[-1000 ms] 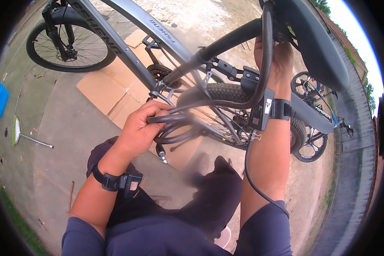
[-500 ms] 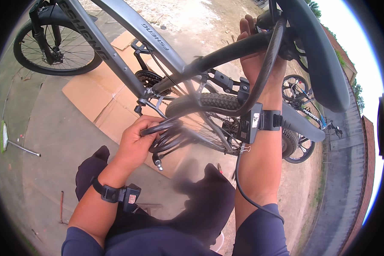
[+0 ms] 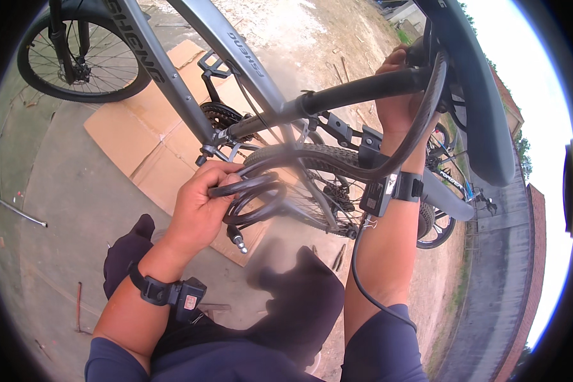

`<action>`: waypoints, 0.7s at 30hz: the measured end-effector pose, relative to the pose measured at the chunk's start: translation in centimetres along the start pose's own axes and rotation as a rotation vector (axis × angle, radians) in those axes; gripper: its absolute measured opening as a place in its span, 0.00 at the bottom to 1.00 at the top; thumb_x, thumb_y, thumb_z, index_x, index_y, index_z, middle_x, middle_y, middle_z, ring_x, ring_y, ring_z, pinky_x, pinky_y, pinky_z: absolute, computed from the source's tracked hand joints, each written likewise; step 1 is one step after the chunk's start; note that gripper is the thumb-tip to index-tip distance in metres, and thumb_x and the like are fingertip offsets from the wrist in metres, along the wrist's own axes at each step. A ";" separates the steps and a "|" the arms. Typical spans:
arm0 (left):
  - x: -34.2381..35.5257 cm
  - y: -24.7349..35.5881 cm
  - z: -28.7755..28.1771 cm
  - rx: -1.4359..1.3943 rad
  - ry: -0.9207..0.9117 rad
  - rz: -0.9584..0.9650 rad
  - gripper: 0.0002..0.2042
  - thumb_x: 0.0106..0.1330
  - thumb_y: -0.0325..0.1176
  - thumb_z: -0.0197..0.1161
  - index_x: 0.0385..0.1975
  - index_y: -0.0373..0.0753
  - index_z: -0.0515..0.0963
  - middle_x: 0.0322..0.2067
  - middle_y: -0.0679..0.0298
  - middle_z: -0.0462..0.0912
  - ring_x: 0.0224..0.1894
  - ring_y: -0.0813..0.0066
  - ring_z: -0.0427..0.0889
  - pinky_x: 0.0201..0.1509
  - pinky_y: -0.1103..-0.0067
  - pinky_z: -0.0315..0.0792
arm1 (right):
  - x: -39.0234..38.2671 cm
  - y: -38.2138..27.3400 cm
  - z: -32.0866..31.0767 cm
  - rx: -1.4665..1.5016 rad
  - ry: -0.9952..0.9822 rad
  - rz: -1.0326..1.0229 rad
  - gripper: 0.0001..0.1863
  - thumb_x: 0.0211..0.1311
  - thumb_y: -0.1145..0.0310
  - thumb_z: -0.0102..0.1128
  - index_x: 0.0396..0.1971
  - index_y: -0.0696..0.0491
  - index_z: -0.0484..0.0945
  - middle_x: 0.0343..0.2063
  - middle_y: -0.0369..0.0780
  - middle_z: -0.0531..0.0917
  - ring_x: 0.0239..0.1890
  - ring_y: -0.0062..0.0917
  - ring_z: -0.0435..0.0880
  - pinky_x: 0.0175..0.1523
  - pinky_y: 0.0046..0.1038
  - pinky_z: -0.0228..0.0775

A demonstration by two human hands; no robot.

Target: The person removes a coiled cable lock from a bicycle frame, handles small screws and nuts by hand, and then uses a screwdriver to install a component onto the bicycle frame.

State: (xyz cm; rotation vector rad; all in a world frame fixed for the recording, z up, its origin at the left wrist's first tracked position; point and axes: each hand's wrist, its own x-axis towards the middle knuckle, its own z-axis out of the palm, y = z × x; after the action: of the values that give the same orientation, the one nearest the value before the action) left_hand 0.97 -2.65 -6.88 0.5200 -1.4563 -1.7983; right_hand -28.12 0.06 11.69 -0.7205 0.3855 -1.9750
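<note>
In my left hand point(image 3: 200, 207) I grip the loops of a black coiled cable lock point(image 3: 251, 184), thumb and fingers closed round the strands. A metal-tipped end point(image 3: 237, 240) of the lock hangs below that hand. From the coils, the cable arcs right and up past the rear wheel point(image 3: 318, 156) to beneath the saddle point(image 3: 481, 95). There my right hand point(image 3: 395, 105) reaches up behind the black seat post point(image 3: 363, 86). Its fingers curl beside a dark rounded part point(image 3: 417, 52); the post and cable hide most of the grip. The grey bicycle frame point(image 3: 223, 48) slants across the top.
Flattened cardboard point(image 3: 134, 137) lies under the bicycle. Another bicycle point(image 3: 445, 172) stands behind at right, near a grey wall point(image 3: 490, 274). A long-handled brush point(image 3: 19, 213) is on the ground at far left. Wrist-strapped devices sit on both my forearms.
My right hand's fingers, more stretched before, are now more curled beneath the saddle. The coils at my left hand have shifted slightly and look looser. The whole view has moved a little.
</note>
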 end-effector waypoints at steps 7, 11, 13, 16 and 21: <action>-0.4 0.5 -0.3 0.042 0.001 0.088 0.11 0.71 0.32 0.60 0.29 0.30 0.75 0.45 0.60 0.78 0.39 0.77 0.76 0.44 0.80 0.71 | -2.7 -1.2 -0.2 -0.154 0.026 -0.147 0.23 0.61 0.66 0.60 0.55 0.62 0.75 0.52 0.52 0.80 0.59 0.42 0.78 0.62 0.42 0.74; -0.5 1.6 0.4 0.137 0.039 0.162 0.11 0.70 0.33 0.63 0.29 0.31 0.75 0.47 0.59 0.77 0.37 0.76 0.77 0.41 0.80 0.72 | -2.0 -1.3 -0.5 -0.150 0.027 -0.147 0.24 0.61 0.67 0.60 0.55 0.63 0.74 0.53 0.52 0.79 0.60 0.42 0.76 0.64 0.42 0.72; -0.7 1.9 0.6 0.222 0.070 0.229 0.11 0.68 0.33 0.64 0.30 0.31 0.76 0.49 0.57 0.76 0.37 0.75 0.78 0.40 0.79 0.73 | -1.9 -1.1 -0.2 -0.264 0.139 -0.212 0.24 0.61 0.68 0.58 0.56 0.63 0.74 0.54 0.52 0.79 0.61 0.41 0.76 0.64 0.41 0.71; -0.9 2.1 0.7 0.317 0.130 0.357 0.11 0.66 0.34 0.67 0.32 0.32 0.76 0.50 0.54 0.75 0.39 0.71 0.81 0.41 0.77 0.76 | -2.3 -1.8 -0.9 -0.246 -0.109 -0.078 0.23 0.62 0.67 0.56 0.56 0.62 0.74 0.54 0.52 0.79 0.60 0.41 0.77 0.64 0.40 0.72; -0.9 4.4 0.6 0.405 0.127 0.460 0.11 0.68 0.34 0.64 0.33 0.33 0.75 0.52 0.52 0.73 0.47 0.64 0.82 0.49 0.74 0.77 | -1.7 -2.5 -2.2 -0.273 0.157 -0.226 0.22 0.64 0.68 0.52 0.56 0.63 0.73 0.53 0.51 0.79 0.59 0.39 0.78 0.63 0.39 0.72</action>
State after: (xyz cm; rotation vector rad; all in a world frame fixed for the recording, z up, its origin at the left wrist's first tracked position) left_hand 2.41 -1.92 -2.68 0.4410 -1.6944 -1.1017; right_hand -30.59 2.74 10.82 -0.8101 0.7054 -2.2253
